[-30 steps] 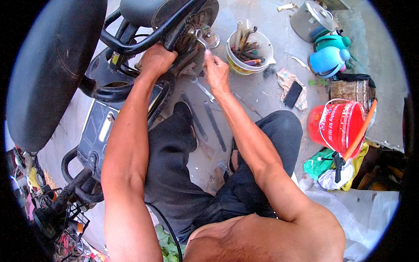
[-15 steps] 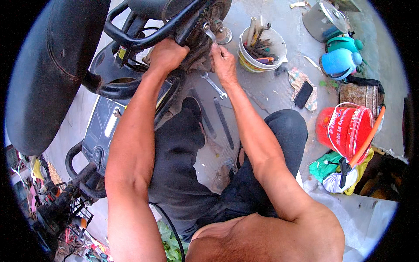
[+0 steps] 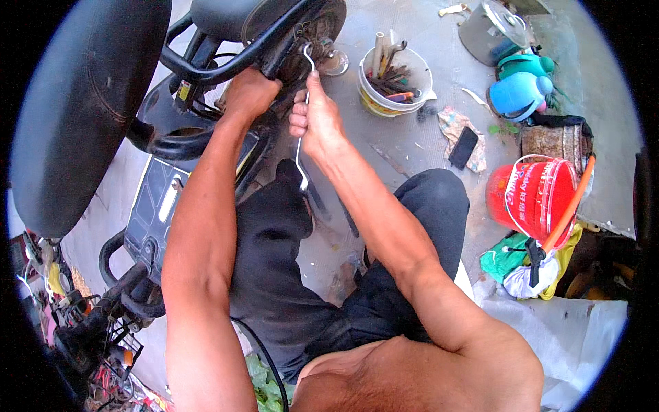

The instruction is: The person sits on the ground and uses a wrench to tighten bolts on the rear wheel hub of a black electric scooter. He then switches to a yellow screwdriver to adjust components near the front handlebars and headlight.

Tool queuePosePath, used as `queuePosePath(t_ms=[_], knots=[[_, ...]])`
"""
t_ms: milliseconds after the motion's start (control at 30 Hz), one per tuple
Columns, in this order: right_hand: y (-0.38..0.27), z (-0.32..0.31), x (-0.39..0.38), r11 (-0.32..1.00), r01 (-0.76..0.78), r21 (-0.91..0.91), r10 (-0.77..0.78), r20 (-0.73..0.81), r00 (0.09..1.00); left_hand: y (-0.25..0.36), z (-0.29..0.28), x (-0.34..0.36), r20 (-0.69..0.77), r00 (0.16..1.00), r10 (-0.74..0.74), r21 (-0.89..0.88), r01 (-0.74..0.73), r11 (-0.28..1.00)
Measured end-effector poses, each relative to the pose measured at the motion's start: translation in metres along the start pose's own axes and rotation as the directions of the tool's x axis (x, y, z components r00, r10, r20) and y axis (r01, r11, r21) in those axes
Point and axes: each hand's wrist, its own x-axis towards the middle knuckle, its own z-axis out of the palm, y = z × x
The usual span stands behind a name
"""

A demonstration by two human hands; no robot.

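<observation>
My right hand (image 3: 317, 117) is closed around a double-ended silver wrench (image 3: 300, 159) with bent ends, thumb pointing along its shaft. The wrench's upper end meets the dark, greasy hub area (image 3: 312, 31) beside the wheel of a black electric scooter. My left hand (image 3: 252, 93) is closed among the scooter's parts, just below a black tubular rail (image 3: 240, 62). Its fingertips are hidden, so what they grip cannot be made out.
A white bucket of tools (image 3: 395, 82) stands right of the wheel. Farther right are a phone (image 3: 464, 147) on a cloth, a lidded metal pot (image 3: 491, 34), a blue jug (image 3: 518, 95) and a red bucket (image 3: 532, 192). The black seat (image 3: 89, 117) overhangs the left.
My right hand has moved down and left, turning the wrench so that its bent side profile shows. The wrench lying on the floor is now hidden. My left hand keeps its place on the scooter.
</observation>
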Motion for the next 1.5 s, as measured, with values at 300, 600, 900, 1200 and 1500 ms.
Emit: queuePosePath(t_ms=[300, 600, 900, 1200, 1500], knots=[[-0.015, -0.047, 0.014, 0.780, 0.445, -0.439, -0.507, -0.028, 0.861, 0.003, -0.005, 0.002, 0.088, 0.995, -0.042, 0.023, 0.041, 0.999], [-0.004, -0.076, 0.056, 0.465, 0.472, -0.749, -0.631, 0.094, 0.770, 0.007, -0.007, -0.002, 0.100, 0.994, -0.034, 0.007, 0.034, 0.999], [-0.007, -0.076, 0.080, 0.434, 0.566, -0.701, -0.647, 0.194, 0.737, 0.005, -0.006, -0.001, 0.061, 0.998, -0.014, 0.036, 0.012, 0.999], [0.023, -0.046, 0.058, 0.859, 0.371, -0.353, -0.362, 0.095, 0.927, 0.011, -0.007, -0.004, 0.078, 0.997, -0.019, 0.027, 0.017, 1.000], [0.002, 0.000, 0.007, 0.996, -0.073, 0.042, 0.071, 0.045, 0.996, 0.009, -0.008, -0.002, 0.085, 0.996, 0.000, 0.006, 0.000, 1.000]])
